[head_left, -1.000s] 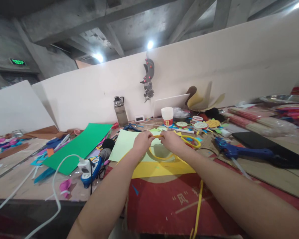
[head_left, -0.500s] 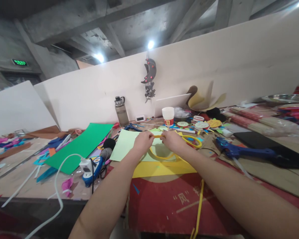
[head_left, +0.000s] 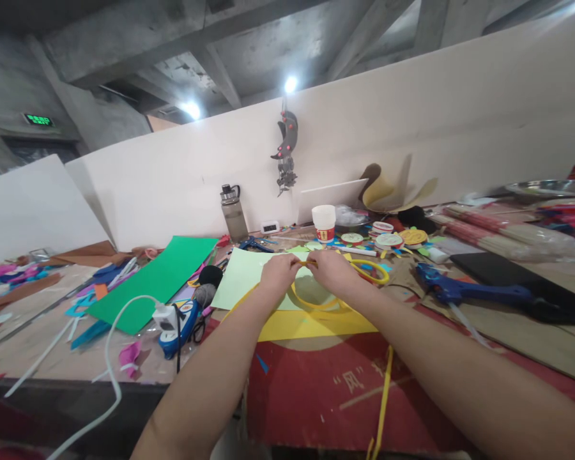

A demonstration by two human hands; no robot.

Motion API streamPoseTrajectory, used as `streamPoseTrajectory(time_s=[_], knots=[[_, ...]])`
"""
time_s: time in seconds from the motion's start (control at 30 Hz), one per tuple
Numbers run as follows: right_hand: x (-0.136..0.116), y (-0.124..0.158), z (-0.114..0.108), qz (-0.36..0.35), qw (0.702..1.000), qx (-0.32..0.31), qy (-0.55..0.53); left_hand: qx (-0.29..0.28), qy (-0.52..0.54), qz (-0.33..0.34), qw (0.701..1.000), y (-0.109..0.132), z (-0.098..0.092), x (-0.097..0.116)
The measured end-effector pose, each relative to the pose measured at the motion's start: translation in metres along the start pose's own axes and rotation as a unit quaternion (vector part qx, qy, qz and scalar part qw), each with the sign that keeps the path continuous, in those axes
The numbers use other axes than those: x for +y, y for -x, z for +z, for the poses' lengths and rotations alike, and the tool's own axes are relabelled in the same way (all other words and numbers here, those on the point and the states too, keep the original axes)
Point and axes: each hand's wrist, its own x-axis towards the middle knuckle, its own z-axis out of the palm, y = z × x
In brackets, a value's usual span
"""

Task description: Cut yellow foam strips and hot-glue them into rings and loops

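My left hand (head_left: 278, 275) and my right hand (head_left: 334, 271) are close together over the table, each closed in a pinch. Between their fingertips runs a narrow yellow strip (head_left: 311, 306), which sags in a loop below them. Under the hands lie a pale green sheet (head_left: 237, 281) and a yellow sheet (head_left: 316, 327). A yellow ring (head_left: 377, 276) of similar strip rests just beyond my right hand, partly hidden by it. Another length of yellow strip (head_left: 386, 396) hangs over the red box panel in front of me; my right arm hides where it starts.
A blue glue gun (head_left: 474, 292) lies at the right. At the left are a green sheet (head_left: 158, 281) and a blue power strip (head_left: 176, 342) with a white cable. Behind stand a paper cup (head_left: 324, 227) and a water bottle (head_left: 234, 217), before a white board.
Both hands have shifted slightly and their fingers sit closer together on the strip. A piece of yellow strip now shows left of my left wrist.
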Motion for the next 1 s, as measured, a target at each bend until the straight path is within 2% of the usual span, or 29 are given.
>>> streamPoseTrajectory(time_s=[0.1, 0.2, 0.33, 0.43, 0.8, 1.0], knots=[[-0.0008, 0.0010, -0.0021, 0.018, 1.000, -0.005, -0.003, 0.006, 0.011, -0.017, 1.000, -0.0004, 0.0012, -0.0009], [-0.0011, 0.0010, -0.0012, 0.016, 1.000, -0.002, -0.007, 0.002, 0.000, -0.004, 1.000, 0.0000, 0.0012, 0.0004], [-0.0010, -0.0003, 0.0018, -0.031, 0.999, 0.028, -0.001, 0.001, -0.009, 0.002, 1.000, 0.0007, 0.0008, 0.0029], [-0.0011, -0.0009, 0.0030, -0.050, 0.998, 0.026, 0.007, 0.006, -0.011, 0.016, 1.000, 0.0009, 0.0010, 0.0030], [-0.0028, 0.0015, 0.0034, -0.043, 0.999, -0.003, 0.022, 0.004, -0.025, 0.025, 0.999, 0.0005, 0.0041, 0.0036], [-0.0035, 0.0015, 0.0065, -0.033, 0.999, 0.002, 0.033, -0.001, -0.028, 0.002, 1.000, 0.0015, 0.0052, 0.0060]])
